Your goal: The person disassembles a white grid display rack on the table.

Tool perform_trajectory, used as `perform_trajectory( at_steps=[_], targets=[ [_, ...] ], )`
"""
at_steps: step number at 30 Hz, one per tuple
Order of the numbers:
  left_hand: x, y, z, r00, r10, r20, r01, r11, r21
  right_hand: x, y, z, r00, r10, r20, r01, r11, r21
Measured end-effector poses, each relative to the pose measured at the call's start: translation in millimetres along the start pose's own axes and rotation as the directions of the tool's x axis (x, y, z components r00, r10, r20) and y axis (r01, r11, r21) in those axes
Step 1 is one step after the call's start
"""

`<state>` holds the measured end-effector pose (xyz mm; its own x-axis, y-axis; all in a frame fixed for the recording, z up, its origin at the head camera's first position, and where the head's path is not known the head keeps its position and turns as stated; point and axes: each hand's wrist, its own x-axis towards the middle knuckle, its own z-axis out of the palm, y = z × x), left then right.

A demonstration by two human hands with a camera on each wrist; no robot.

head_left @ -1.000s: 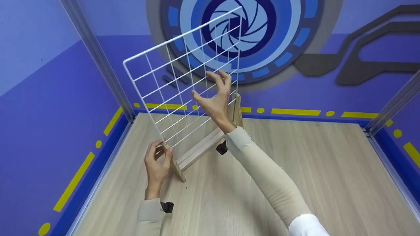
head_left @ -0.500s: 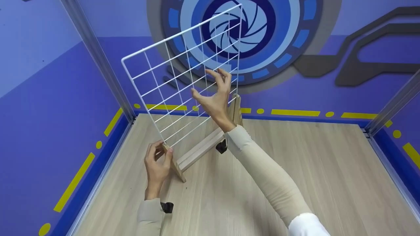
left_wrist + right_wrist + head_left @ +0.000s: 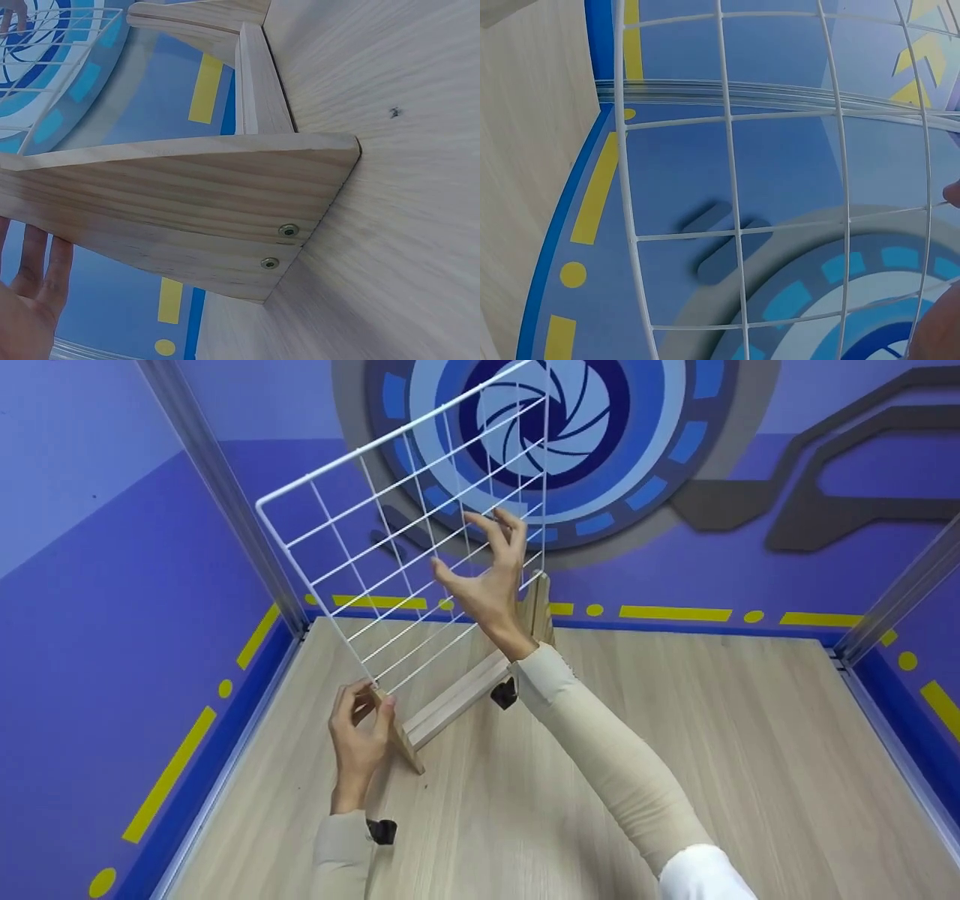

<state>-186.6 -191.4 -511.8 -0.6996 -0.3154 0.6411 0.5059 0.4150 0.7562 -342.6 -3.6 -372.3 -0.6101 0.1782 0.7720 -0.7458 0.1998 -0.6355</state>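
A white wire grid panel stands tilted over a wooden stand, its lower left corner meeting the near side piece. My left hand pinches the top of that side piece between thumb and fingers, beside the grid's corner. In the left wrist view, the fingers lie along the board's outer edge. Midway along the panel, my right hand holds its wires with curled, spread fingers and thumb. The exact finger contact is hard to make out. Only parts of that hand show in the right wrist view.
A wooden crossbar joins the near side piece to the far one, partly behind the right wrist. Two screws sit in the near board. The stand rests on a wood-grain tabletop. Blue printed walls close in the back and sides.
The top of the grid panel has tipped toward me and to the left, while its lower corner stays by the left hand. My right hand has shifted slightly up and left.
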Motion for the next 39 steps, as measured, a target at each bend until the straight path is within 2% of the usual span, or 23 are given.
perform_trajectory(
  at_steps=[9,16,23,28,35,39],
  targets=[
    [1.2,-1.6,0.6,1.0,0.006,-0.01,-0.006,1.0,-0.003,-1.2,-3.6,-0.8,1.0,0.002,-0.013,-0.003,1.0,-0.028],
    [-0.2,-2.3,0.5,1.0,-0.018,-0.003,0.018,1.0,-0.017,-4.0,-6.0,-7.0,0.999,0.015,-0.028,-0.016,0.999,-0.048],
    [0.1,-5.1,0.3,1.0,0.009,-0.008,-0.009,1.0,-0.015,-4.9,-5.9,-13.9,0.999,0.021,-0.05,-0.024,0.998,-0.058],
    [0.4,-8.4,0.3,1.0,0.003,-0.012,-0.004,0.999,-0.038,-5.5,-6.1,-19.2,0.998,0.028,-0.062,-0.032,0.997,-0.068],
    [-0.3,-10.2,0.5,1.0,-0.013,-0.015,0.012,0.997,-0.078,-8.4,-7.8,-29.8,0.996,0.078,-0.046,-0.083,0.989,-0.122],
    [-2.3,-13.3,2.2,1.0,0.005,-0.015,-0.007,0.997,-0.075,-12.5,-8.7,-37.2,0.992,0.121,-0.033,-0.124,0.983,-0.133]
  ],
)
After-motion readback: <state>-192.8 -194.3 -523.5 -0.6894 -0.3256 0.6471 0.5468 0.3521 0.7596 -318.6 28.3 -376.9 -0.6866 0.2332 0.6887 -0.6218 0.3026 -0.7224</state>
